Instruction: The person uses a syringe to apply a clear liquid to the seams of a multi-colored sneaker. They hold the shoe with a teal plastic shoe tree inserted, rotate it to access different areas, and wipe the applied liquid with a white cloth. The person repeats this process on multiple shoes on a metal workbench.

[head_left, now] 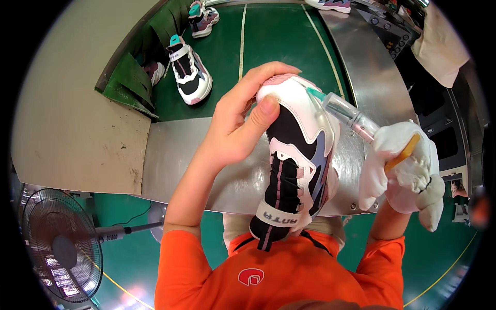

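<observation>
My left hand [240, 113] grips the toe end of a sneaker [294, 126], thumb on the upper and fingers curled over the toe. The sneaker is white, black, pink and blue-grey, its toe pointing away from me and its strap end near my body. My right hand [405, 168], wrapped in white cloth or a loose white glove, is closed on a clear syringe [347, 109] with a green tip. That tip meets the sneaker's side edge by the toe. A yellow-orange strip [403, 152] juts from the white wrapping; most of my right fingers are hidden.
Ahead runs a green conveyor belt [268, 36] carrying similar sneakers [189, 72] on its left, beside a green flap curtain [129, 77]. A metal ledge [181, 150] lies under my forearms. A black fan [64, 248] stands lower left; a control panel [387, 31] is upper right.
</observation>
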Demonstrator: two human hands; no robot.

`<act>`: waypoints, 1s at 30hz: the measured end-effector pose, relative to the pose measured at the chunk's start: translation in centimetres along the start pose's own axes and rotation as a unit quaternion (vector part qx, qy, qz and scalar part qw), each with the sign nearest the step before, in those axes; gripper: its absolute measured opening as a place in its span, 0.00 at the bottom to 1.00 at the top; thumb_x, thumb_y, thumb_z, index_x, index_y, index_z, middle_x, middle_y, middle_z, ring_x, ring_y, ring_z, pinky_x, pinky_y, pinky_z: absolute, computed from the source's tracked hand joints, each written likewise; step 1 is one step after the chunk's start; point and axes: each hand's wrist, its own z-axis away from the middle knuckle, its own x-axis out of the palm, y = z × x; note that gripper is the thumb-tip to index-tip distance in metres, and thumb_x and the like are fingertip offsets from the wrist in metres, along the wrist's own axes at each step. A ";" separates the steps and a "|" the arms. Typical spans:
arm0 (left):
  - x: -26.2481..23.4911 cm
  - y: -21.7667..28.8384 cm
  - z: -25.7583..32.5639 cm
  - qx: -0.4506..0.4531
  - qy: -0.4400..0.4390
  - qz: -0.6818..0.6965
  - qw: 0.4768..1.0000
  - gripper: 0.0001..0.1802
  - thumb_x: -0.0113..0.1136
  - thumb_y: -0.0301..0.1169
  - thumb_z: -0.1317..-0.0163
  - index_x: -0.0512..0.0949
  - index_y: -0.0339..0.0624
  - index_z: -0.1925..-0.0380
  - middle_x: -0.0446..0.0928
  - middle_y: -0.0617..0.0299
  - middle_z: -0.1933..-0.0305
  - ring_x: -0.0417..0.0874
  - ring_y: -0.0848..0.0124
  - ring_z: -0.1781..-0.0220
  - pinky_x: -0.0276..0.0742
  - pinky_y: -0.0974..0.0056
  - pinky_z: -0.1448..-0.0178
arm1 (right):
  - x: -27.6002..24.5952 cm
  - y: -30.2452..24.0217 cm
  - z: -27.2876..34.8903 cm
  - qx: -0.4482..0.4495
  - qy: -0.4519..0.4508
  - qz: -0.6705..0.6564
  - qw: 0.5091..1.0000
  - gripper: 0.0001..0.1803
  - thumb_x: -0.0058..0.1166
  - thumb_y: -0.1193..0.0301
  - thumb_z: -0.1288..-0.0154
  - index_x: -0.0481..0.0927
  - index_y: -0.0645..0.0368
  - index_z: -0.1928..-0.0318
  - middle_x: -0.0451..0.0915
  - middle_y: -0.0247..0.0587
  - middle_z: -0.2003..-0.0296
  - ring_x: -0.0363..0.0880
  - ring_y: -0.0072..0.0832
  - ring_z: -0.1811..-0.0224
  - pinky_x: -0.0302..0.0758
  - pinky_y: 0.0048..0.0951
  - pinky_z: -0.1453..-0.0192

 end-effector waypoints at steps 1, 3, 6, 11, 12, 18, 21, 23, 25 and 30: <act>0.0 -0.2 0.2 -0.004 0.003 0.004 1.000 0.29 0.48 0.46 0.27 0.70 0.31 0.40 0.76 0.54 0.45 0.77 0.68 0.45 0.70 0.66 0.40 | -0.1 0.1 0.0 0.001 0.000 -0.001 1.000 0.45 0.54 0.58 0.62 0.67 0.77 0.43 0.72 0.59 0.51 0.76 0.45 0.54 0.75 0.39 0.43; 0.2 -0.6 0.6 -0.017 0.017 0.024 0.999 0.29 0.48 0.47 0.27 0.70 0.32 0.40 0.77 0.54 0.45 0.77 0.68 0.45 0.70 0.66 0.40 | -0.4 0.5 0.1 0.006 -0.001 -0.002 1.000 0.45 0.53 0.58 0.60 0.66 0.77 0.42 0.72 0.59 0.50 0.75 0.45 0.52 0.74 0.39 0.42; 0.0 -1.6 1.4 -0.027 0.028 0.082 0.996 0.26 0.50 0.42 0.26 0.69 0.32 0.39 0.74 0.55 0.43 0.76 0.70 0.43 0.70 0.66 0.39 | -0.7 1.2 0.2 0.017 -0.004 -0.006 1.000 0.45 0.52 0.57 0.58 0.66 0.76 0.41 0.72 0.59 0.48 0.75 0.45 0.50 0.73 0.39 0.40; 0.6 -2.7 2.5 -0.043 0.078 0.084 0.992 0.25 0.50 0.41 0.26 0.69 0.31 0.39 0.74 0.56 0.44 0.75 0.70 0.43 0.69 0.67 0.38 | -1.3 1.9 0.8 0.036 0.000 -0.008 0.999 0.44 0.50 0.56 0.54 0.65 0.76 0.39 0.71 0.60 0.45 0.74 0.46 0.45 0.72 0.40 0.37; 0.6 -3.0 2.9 -0.050 0.090 0.087 0.991 0.25 0.50 0.41 0.26 0.69 0.32 0.39 0.74 0.56 0.43 0.75 0.70 0.43 0.68 0.67 0.38 | -1.5 2.3 0.7 0.041 -0.003 -0.013 0.999 0.44 0.50 0.56 0.53 0.64 0.76 0.38 0.71 0.60 0.44 0.73 0.46 0.44 0.72 0.40 0.37; 1.4 -3.7 3.9 -0.082 0.142 0.094 0.982 0.26 0.48 0.43 0.25 0.69 0.33 0.39 0.77 0.57 0.46 0.76 0.71 0.44 0.69 0.68 0.38 | -1.3 2.6 1.5 0.062 0.023 0.014 0.998 0.44 0.48 0.55 0.48 0.63 0.75 0.36 0.70 0.60 0.40 0.72 0.46 0.39 0.70 0.40 0.33; 2.0 -3.7 3.8 -0.101 0.146 0.114 0.978 0.26 0.47 0.44 0.25 0.69 0.33 0.39 0.77 0.58 0.46 0.77 0.72 0.45 0.69 0.68 0.39 | 0.9 1.5 1.9 0.138 0.182 0.112 0.967 0.50 0.53 0.46 0.54 0.66 0.73 0.37 0.72 0.56 0.43 0.75 0.41 0.43 0.71 0.37 0.37; 2.0 -3.7 3.9 -0.102 0.153 0.114 0.976 0.26 0.47 0.44 0.25 0.69 0.33 0.39 0.77 0.57 0.46 0.77 0.72 0.45 0.69 0.68 0.39 | 1.7 1.4 2.2 0.188 0.252 0.161 0.935 0.53 0.56 0.40 0.57 0.68 0.71 0.38 0.74 0.52 0.45 0.76 0.38 0.46 0.72 0.36 0.39; 2.1 -3.9 4.1 -0.105 0.163 0.109 0.975 0.27 0.47 0.45 0.25 0.69 0.32 0.39 0.77 0.57 0.45 0.76 0.72 0.44 0.70 0.67 0.39 | 1.6 1.4 2.2 0.204 0.217 0.165 0.940 0.52 0.56 0.39 0.54 0.68 0.68 0.38 0.74 0.49 0.43 0.76 0.36 0.44 0.71 0.36 0.38; 2.4 -3.9 4.2 -0.112 0.171 0.123 0.971 0.26 0.46 0.44 0.25 0.69 0.32 0.39 0.77 0.57 0.45 0.76 0.72 0.44 0.70 0.67 0.38 | -1.2 1.4 4.0 0.106 0.034 0.103 0.988 0.43 0.54 0.44 0.43 0.67 0.60 0.34 0.70 0.46 0.36 0.71 0.37 0.36 0.65 0.40 0.30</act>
